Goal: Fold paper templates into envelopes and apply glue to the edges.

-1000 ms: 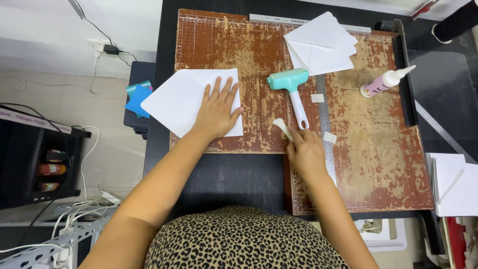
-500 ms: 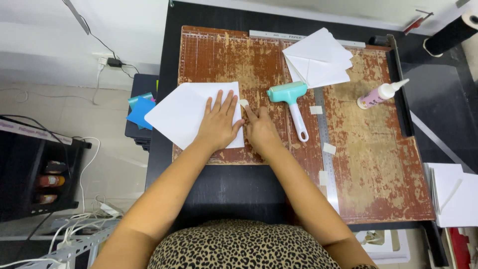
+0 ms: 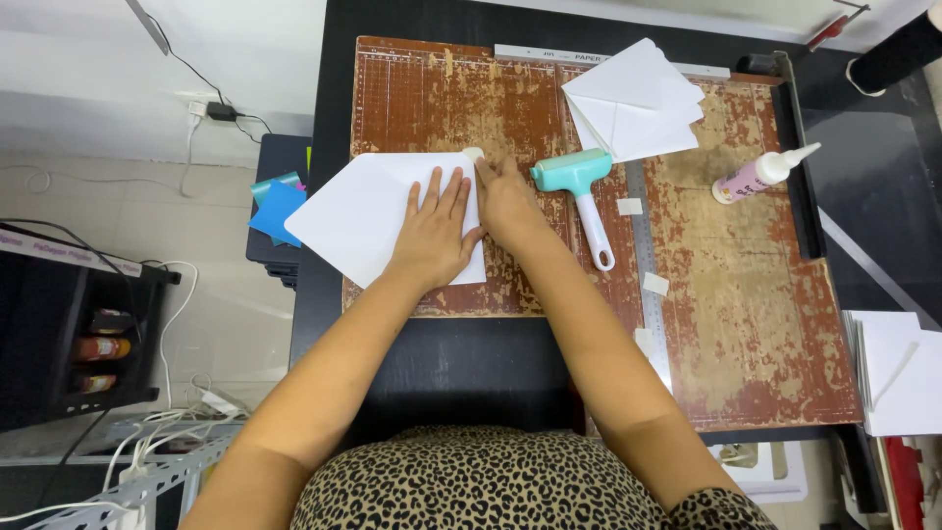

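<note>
Paper sheet (image 3: 368, 216): white, smooth, flat, roughly square, turned so one corner points left and hangs past the mat's left edge. It lies on the left part of the cutting mat (image 3: 746, 324), near the mat's upper half.

Left hand (image 3: 435, 231): palm down on the sheet's right half, fingers spread and straight, pressing flat. Holds nothing.

Right hand (image 3: 505, 196): just beside the left, at the sheet's upper right corner. Fingers drawn together, tips pinching a small pale tab (image 3: 474, 154) at that corner. Cannot tell whether the tab is part of the sheet or a separate scrap.

Mat: rectangular, reddish brown, printed grid, much worn with pale scuffed patches. Sits on a black surface (image 3: 451, 373).

Roller (image 3: 579, 191): teal drum and neck, white handle, lying on the mat just right of the right hand, handle pointing toward the person.

Folded papers (image 3: 638, 103): small white stack with diagonal creases, fanned, at the mat's top centre right.

Glue bottle (image 3: 760, 177): pale pink, white pointed nozzle, on its side near the mat's right edge.

Steel ruler (image 3: 648, 285): runs down the mat, with a few small white paper scraps (image 3: 629, 206) beside it.

More white sheets (image 3: 903, 373) at the far right edge. Blue paper pieces (image 3: 277, 201) left of the surface on a lower dark stand.
</note>
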